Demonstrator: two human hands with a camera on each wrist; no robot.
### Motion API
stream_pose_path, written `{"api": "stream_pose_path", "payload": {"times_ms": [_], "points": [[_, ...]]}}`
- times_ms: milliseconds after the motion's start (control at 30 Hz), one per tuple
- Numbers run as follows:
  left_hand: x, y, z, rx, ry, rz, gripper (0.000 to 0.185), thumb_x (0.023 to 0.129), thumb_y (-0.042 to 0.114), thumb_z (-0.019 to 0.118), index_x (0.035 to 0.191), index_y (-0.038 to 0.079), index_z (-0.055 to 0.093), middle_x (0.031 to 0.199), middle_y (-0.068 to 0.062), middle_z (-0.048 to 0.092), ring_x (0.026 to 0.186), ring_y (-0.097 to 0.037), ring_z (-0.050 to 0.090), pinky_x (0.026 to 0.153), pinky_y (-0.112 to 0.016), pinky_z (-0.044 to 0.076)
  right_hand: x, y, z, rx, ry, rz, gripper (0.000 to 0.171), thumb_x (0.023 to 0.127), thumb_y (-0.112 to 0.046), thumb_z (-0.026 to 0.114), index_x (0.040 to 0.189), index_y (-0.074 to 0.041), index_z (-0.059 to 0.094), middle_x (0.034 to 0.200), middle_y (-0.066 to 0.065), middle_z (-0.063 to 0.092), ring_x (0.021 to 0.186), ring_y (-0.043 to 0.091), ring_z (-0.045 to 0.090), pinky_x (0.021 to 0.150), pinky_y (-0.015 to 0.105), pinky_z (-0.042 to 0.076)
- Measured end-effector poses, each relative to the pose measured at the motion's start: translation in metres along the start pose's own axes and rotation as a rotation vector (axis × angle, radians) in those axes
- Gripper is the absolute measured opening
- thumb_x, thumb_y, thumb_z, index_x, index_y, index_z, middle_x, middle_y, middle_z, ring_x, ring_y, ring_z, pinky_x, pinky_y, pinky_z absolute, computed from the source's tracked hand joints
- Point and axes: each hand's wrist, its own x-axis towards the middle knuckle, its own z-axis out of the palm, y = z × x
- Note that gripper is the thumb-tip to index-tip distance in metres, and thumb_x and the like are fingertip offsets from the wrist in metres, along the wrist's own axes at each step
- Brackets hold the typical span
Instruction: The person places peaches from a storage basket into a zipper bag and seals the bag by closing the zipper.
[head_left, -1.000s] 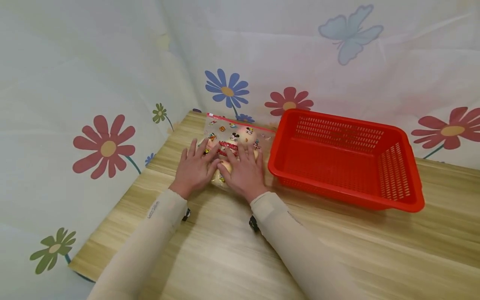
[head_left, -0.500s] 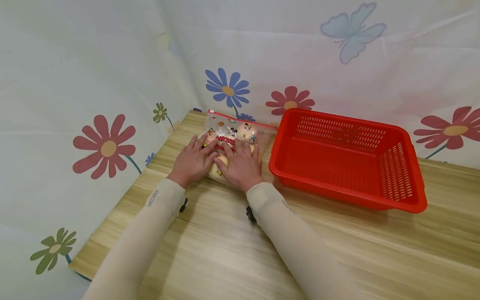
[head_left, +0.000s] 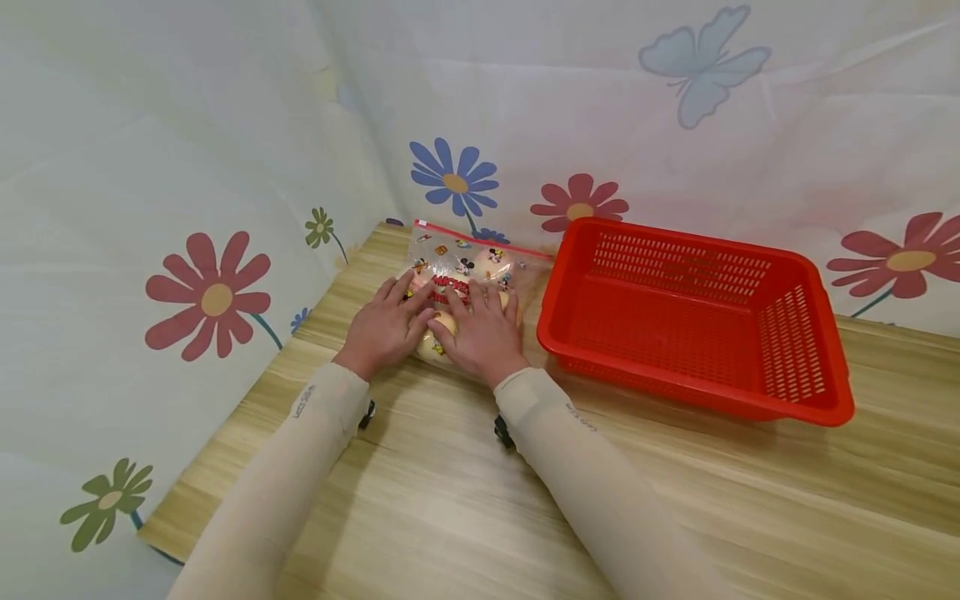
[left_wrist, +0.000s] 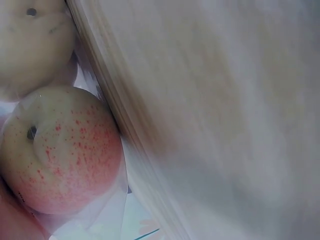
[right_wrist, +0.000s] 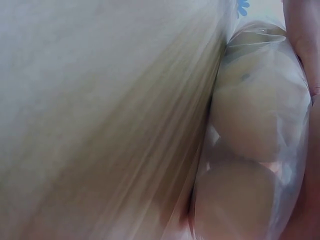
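A clear zip bag (head_left: 442, 249) with a red zip strip and cartoon prints lies on the table, holding several peaches. One peach (left_wrist: 65, 150), pale with red speckles, shows through the plastic in the left wrist view; another peach (right_wrist: 260, 105) appears in the right wrist view. My left hand (head_left: 384, 329) rests flat on the bag's left side, fingers spread. Beside it my right hand (head_left: 486, 333) lies on the near right part, fingers straight, thumb towards the left thumb. The hands hide much of the bag's near half.
A red plastic basket (head_left: 693, 387) with slotted walls stands right of the bag, close to its zip end. The wooden table (head_left: 435, 500) ends at a left edge. Behind it hangs a flower-printed cloth (head_left: 487, 83).
The bag and both hands have shifted slightly away and to the left since a second ago. In the last half second they have hardly moved.
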Motion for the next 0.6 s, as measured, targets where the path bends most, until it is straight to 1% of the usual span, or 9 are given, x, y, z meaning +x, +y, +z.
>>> {"api": "stream_pose_path", "payload": {"times_ms": [167, 267, 367, 400, 500, 600], "points": [[-0.002, 0.002, -0.001, 0.006, -0.007, 0.004, 0.061, 0.101, 0.056, 0.02, 0.154, 0.027, 0.026, 0.162, -0.012, 0.017, 0.146, -0.042, 0.021, 0.11, -0.058, 0.035, -0.003, 0.001, -0.002, 0.001, -0.003, -0.002, 0.073, 0.093, -0.07, 0.015, 0.153, -0.031, 0.026, 0.159, 0.008, 0.025, 0.146, 0.035, 0.019, 0.116, 0.065, 0.009], [-0.001, 0.004, -0.005, -0.001, -0.036, -0.001, 0.06, 0.101, 0.055, 0.02, 0.154, 0.027, 0.025, 0.163, -0.012, 0.015, 0.147, -0.043, 0.017, 0.111, -0.061, 0.03, -0.002, 0.003, -0.008, 0.016, -0.051, -0.003, 0.073, 0.093, -0.071, 0.015, 0.154, -0.032, 0.023, 0.161, 0.008, 0.022, 0.147, 0.036, 0.017, 0.115, 0.066, 0.011], [0.0, 0.006, -0.011, -0.007, -0.072, -0.009, 0.059, 0.101, 0.054, 0.021, 0.154, 0.027, 0.025, 0.163, -0.013, 0.015, 0.148, -0.044, 0.014, 0.113, -0.064, 0.024, 0.0, 0.007, -0.017, 0.055, -0.114, -0.008, 0.074, 0.093, -0.071, 0.017, 0.155, -0.032, 0.019, 0.162, 0.008, 0.019, 0.148, 0.036, 0.013, 0.115, 0.065, 0.012], [0.0, 0.006, -0.013, -0.009, -0.081, -0.012, 0.059, 0.102, 0.053, 0.022, 0.154, 0.027, 0.025, 0.163, -0.013, 0.015, 0.148, -0.043, 0.012, 0.113, -0.064, 0.022, 0.0, 0.008, -0.021, 0.073, -0.121, -0.013, 0.073, 0.093, -0.071, 0.018, 0.155, -0.032, 0.019, 0.162, 0.008, 0.019, 0.148, 0.037, 0.013, 0.115, 0.065, 0.012], [0.002, 0.008, -0.017, -0.002, -0.081, -0.013, 0.057, 0.102, 0.051, 0.023, 0.154, 0.026, 0.027, 0.162, -0.014, 0.017, 0.148, -0.043, 0.012, 0.114, -0.065, 0.019, -0.001, 0.011, -0.033, 0.12, -0.13, -0.047, 0.072, 0.094, -0.069, 0.024, 0.155, -0.032, 0.018, 0.162, 0.008, 0.019, 0.149, 0.037, 0.012, 0.116, 0.065, 0.014], [0.003, 0.012, -0.023, 0.006, -0.061, -0.004, 0.056, 0.103, 0.048, 0.024, 0.153, 0.025, 0.029, 0.161, -0.015, 0.019, 0.148, -0.043, 0.013, 0.114, -0.065, 0.019, -0.002, 0.013, -0.049, 0.154, -0.121, -0.103, 0.073, 0.094, -0.067, 0.028, 0.156, -0.031, 0.016, 0.162, 0.009, 0.019, 0.149, 0.037, 0.012, 0.116, 0.063, 0.015]]}}
